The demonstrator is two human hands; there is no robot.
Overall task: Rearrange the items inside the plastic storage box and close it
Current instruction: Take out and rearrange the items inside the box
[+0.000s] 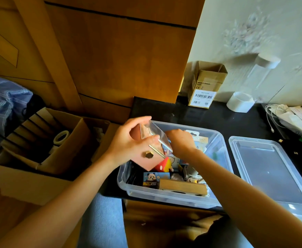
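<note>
A clear plastic storage box (169, 197) sits open on the black table, filled with small items: a panda card (154, 178), a wooden block (182, 187), a red and yellow toy (163, 164). Its clear lid (272, 174) lies flat to the right. My left hand (128, 144) holds a small clear bag (155, 140) with metal rods and a hex nut over the box's left end. My right hand (180, 140) reaches down into the box just behind the bag, fingers curled; what it grips is hidden.
An open cardboard box (39, 154) with dividers and a tape roll stands on the left. A small cardboard carton (205, 85), a white cup (239, 102), a clear bottle (261, 72) and cables with papers (293, 119) sit at the table's back and right.
</note>
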